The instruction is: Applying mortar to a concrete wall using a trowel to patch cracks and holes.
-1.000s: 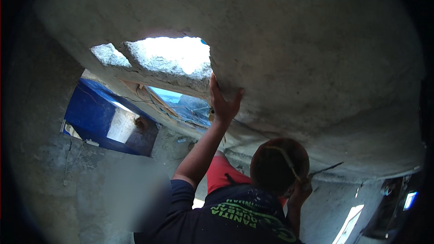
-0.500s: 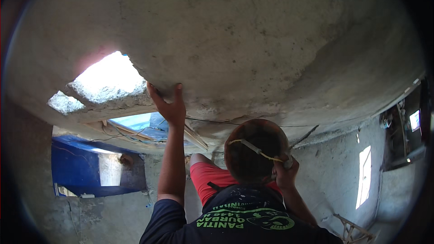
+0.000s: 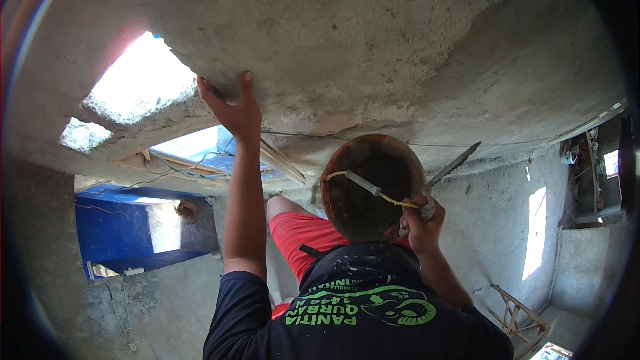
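Note:
My left arm reaches up to the rough grey concrete wall. My left hand rests against it with thumb and fingers spread, beside the lower right corner of a bright broken opening. Closed near the bucket's rim, my right hand grips a trowel, whose grey blade points up and to the right. A round brown bucket hangs in front of my body. Its yellow cord handle with a pale tube grip runs to my right hand; whether the fingers also hold the cord, I cannot tell.
Below the opening is a wood-framed window with loose wires. A blue-walled recess lies at the left. A dark cable runs along the wall. At the lower right stands a wooden frame; farther right are shelves.
My view has tipped, so wall, opening and bucket sit higher. The trowel blade has swung out into clearer view beside the bucket. My left hand stays at the opening's corner.

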`<state>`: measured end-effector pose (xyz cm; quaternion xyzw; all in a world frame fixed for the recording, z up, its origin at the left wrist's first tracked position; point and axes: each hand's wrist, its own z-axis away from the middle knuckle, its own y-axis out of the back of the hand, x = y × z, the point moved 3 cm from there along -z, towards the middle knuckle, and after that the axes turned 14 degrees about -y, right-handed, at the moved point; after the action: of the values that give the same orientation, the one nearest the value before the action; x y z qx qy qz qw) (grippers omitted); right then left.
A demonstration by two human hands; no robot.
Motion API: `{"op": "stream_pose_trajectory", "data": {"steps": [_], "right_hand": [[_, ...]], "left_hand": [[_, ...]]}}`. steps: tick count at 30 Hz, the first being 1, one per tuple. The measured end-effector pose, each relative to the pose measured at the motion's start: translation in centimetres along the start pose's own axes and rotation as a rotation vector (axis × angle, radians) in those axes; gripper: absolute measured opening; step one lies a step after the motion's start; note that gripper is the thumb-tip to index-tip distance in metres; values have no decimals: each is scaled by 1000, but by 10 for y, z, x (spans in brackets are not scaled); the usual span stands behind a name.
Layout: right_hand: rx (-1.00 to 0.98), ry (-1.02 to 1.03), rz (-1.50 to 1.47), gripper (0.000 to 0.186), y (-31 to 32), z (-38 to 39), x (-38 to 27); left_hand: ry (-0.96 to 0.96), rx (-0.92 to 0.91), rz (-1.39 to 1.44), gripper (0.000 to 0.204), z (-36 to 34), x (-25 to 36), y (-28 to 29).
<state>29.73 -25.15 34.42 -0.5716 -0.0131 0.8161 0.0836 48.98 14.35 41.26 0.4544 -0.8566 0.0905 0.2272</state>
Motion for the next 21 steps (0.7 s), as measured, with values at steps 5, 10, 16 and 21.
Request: {"op": "stream_pose_trajectory", "data": {"steps": [5,10,16,21], "right_hand": [[-30,0,22,25,-7,0,-8],[2,13,-25,25,3,3,-9],[25,-28,99,26,14,12,-6],[30,-66,85,25,22,16,-10]], "left_hand": [[30,-32,66,91,-8,8,8],[-180,44,34,61,44,50,30],[1269,-647,540,64,245,54,12],[1241,-772,654,56,265,36,2]]}}
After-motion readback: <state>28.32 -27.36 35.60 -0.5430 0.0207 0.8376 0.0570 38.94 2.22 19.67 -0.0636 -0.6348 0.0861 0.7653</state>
